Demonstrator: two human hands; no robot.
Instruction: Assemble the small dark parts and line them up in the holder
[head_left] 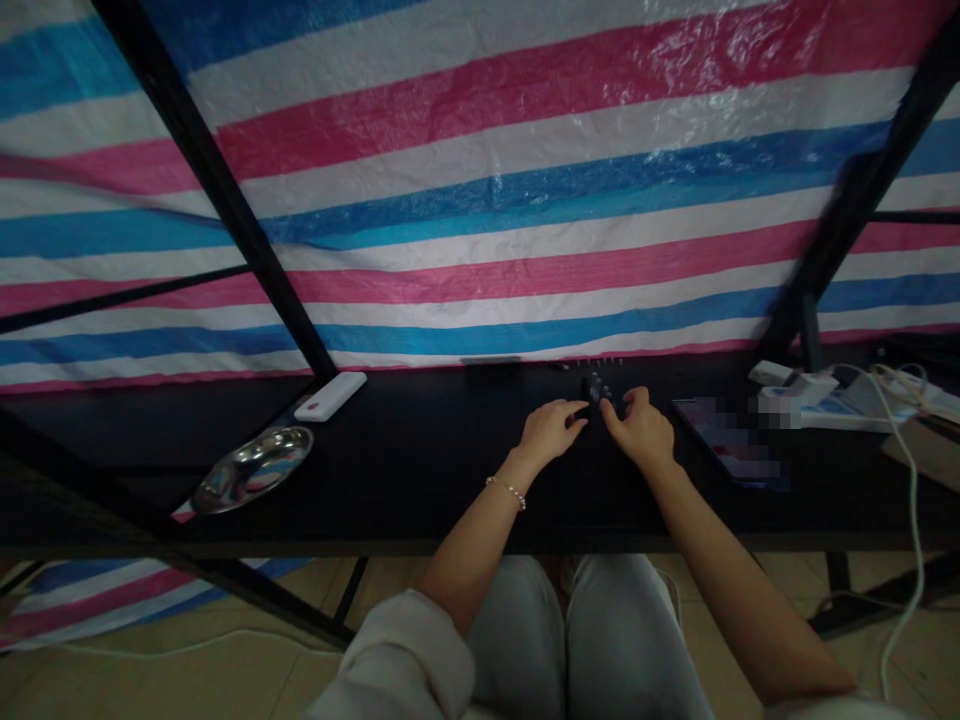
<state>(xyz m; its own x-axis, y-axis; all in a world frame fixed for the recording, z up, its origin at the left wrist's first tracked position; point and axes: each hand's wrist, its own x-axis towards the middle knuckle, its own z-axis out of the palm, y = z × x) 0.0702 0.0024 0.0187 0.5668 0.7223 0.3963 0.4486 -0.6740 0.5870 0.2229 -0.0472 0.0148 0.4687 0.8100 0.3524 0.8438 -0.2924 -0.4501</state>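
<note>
My left hand point(550, 432) and my right hand point(636, 430) rest on the black tabletop point(420, 460), fingers curled toward each other. Between the fingertips stands a small dark object point(594, 392), too dim to identify. Both hands are right next to it, and I cannot tell whether either one grips it. Several tiny dark pieces point(592, 362) lie just beyond it, near the far edge of the table. A beaded bracelet point(506, 491) circles my left wrist.
A white power bank point(330, 396) and an oval steel tray point(251, 470) lie to the left. A tablet point(724, 440) sits to the right, beside white devices and papers point(825, 405). A white cable point(911, 500) hangs over the edge. A striped tarp point(480, 200) and black metal bars point(217, 190) stand behind.
</note>
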